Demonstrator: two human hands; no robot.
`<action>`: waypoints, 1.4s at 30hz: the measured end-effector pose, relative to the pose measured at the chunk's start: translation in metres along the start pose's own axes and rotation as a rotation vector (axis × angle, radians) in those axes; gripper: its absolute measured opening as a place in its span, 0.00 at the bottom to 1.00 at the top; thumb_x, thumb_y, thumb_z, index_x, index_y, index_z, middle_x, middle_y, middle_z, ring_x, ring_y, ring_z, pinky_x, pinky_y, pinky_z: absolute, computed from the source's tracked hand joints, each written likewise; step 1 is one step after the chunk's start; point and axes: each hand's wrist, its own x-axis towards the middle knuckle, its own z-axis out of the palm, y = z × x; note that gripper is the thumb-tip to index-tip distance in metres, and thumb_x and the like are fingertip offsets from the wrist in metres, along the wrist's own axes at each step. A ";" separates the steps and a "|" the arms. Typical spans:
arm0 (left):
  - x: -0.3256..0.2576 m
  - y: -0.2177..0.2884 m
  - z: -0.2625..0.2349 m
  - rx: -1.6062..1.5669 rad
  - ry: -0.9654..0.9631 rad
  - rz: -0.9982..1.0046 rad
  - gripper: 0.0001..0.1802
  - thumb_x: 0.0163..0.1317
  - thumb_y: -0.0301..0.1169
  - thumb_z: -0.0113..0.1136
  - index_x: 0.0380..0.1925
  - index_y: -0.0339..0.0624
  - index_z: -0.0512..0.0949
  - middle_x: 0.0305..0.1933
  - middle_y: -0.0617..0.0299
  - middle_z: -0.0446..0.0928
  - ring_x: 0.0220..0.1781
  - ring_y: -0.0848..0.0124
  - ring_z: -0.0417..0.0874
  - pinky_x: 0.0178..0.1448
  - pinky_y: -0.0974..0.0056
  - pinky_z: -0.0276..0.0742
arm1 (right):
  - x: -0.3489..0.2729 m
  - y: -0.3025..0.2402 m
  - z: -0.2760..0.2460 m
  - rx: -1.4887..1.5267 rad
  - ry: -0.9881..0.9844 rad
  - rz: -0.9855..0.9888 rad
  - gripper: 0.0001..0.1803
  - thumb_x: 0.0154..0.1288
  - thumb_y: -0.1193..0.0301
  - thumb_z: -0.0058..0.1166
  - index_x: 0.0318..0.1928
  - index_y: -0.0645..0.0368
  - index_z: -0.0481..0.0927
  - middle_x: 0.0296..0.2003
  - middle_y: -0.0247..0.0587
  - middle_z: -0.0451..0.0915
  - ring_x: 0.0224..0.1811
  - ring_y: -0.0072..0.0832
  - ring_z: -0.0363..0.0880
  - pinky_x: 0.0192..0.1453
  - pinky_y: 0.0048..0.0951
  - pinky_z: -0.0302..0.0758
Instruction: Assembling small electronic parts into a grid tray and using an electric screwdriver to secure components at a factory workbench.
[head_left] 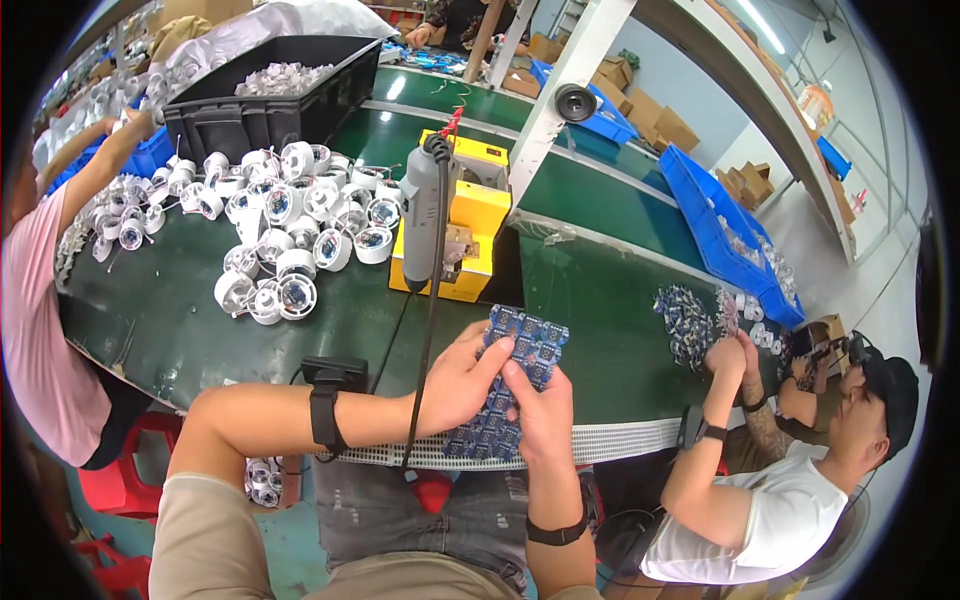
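Observation:
A blue panel of small joined circuit boards [536, 343] is held upright over the table's near edge. My left hand [462, 382] grips it from the left, thumb on its face. My right hand [542, 412] closes on its right side, thumb near the middle; the fingers behind the panel are partly hidden. Just beyond, a grey electric screwdriver [418, 210] hangs on a black cable in front of a yellow screw feeder [478, 215]. To its left lies a heap of white round housings [295, 215] with dark lens-like centres.
A black crate [270, 95] of clear parts stands at the back left, blue trays [715, 225] at the right. Near the right-hand co-worker [760, 490] lies a pile of small wired parts [683, 325]. Another person [55, 310] reaches in from the left. A white post [570, 95] rises behind the feeder.

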 end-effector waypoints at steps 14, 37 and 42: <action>0.004 0.028 0.000 -0.577 -0.150 -0.405 0.20 0.71 0.43 0.49 0.48 0.38 0.77 0.44 0.63 0.80 0.42 0.77 0.80 0.47 0.69 0.76 | 0.001 -0.004 -0.006 0.270 -0.010 0.016 0.11 0.69 0.70 0.53 0.48 0.62 0.78 0.43 0.36 0.80 0.43 0.22 0.78 0.48 0.27 0.75; 0.000 0.035 -0.004 -0.118 -0.445 -0.485 0.13 0.60 0.27 0.63 0.44 0.36 0.79 0.40 0.63 0.82 0.40 0.76 0.81 0.47 0.68 0.78 | 0.038 -0.088 -0.028 -0.824 -0.304 -0.519 0.14 0.69 0.62 0.50 0.41 0.61 0.78 0.25 0.36 0.75 0.25 0.20 0.69 0.28 0.23 0.66; 0.010 0.052 -0.013 0.087 -0.568 -0.342 0.13 0.58 0.31 0.65 0.42 0.37 0.81 0.37 0.63 0.83 0.37 0.77 0.81 0.46 0.69 0.77 | 0.047 -0.107 -0.022 -1.004 -0.627 -0.436 0.14 0.64 0.65 0.55 0.28 0.63 0.75 0.15 0.39 0.68 0.18 0.21 0.64 0.23 0.26 0.63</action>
